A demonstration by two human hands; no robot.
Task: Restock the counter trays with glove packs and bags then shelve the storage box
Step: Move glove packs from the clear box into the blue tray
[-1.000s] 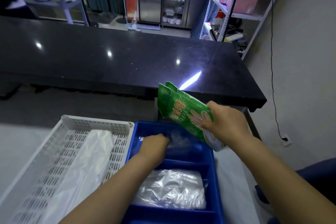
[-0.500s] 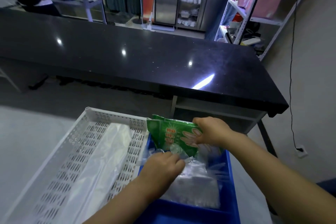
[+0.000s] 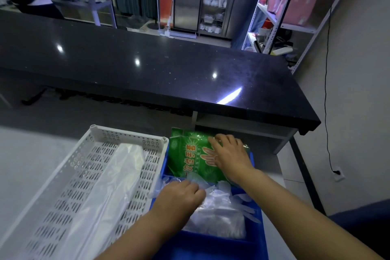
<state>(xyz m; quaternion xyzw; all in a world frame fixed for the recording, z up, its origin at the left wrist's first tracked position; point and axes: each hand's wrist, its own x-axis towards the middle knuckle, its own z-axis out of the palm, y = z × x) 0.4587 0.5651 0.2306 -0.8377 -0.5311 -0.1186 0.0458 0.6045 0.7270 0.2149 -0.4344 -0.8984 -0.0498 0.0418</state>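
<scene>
While my right hand [image 3: 229, 157] lies flat on the green glove pack [image 3: 190, 157], its fingers [image 3: 217, 140] spread and pressing down on the film without curling round any edge, the pack rests tilted in the far compartment of the blue tray [image 3: 256, 222], its far end propped on the tray's far rim. My left hand [image 3: 179, 197] is at the divider between the two compartments, fingers bent together over the loose clear bags [image 3: 219, 215]; whether they pinch a bag or only push it down I cannot tell, since the fingertips are hidden under the knuckles. The clear bags fill the near compartment and spill slightly over the divider toward the pack.

Touching the blue tray's left wall is the white tray [image 3: 99, 133], with a roll of white bags [image 3: 109, 179] lying lengthwise along its middle. Both trays sit at the near right part of the pale counter [image 3: 31, 158]; beyond it runs the black counter [image 3: 147, 65], and a wire shelf [image 3: 295, 25] stands at the far right.

Progress, as I judge it: both trays already hold stock, and the glove pack is being seated, so restocking looks well advanced. No storage box is in view, so shelving it is left, and the pack needs settling flat below the rim.
</scene>
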